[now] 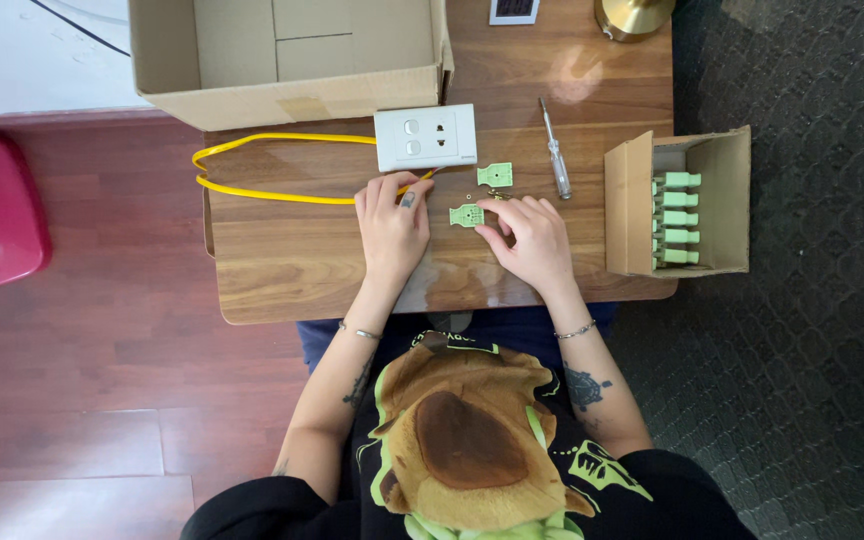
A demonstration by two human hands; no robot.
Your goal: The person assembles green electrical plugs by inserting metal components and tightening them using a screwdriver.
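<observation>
Currently logged:
Left hand: rested loosely curled on yellow cable, gripping nothing.
Right hand: fingertips touched green plug, no clear pinch.
Screwdriver: lay untouched nearby.

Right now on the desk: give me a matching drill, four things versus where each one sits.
Things:
1. screwdriver
2. yellow cable
3. white socket plate
4. row of green plugs

Places:
A. inside the small open box at the right
B. looping off the table's left edge
C. just below the big cardboard box
D. lying between the loose green piece and the small box

Pairs: 1-D, 2-B, 3-C, 4-A
</observation>
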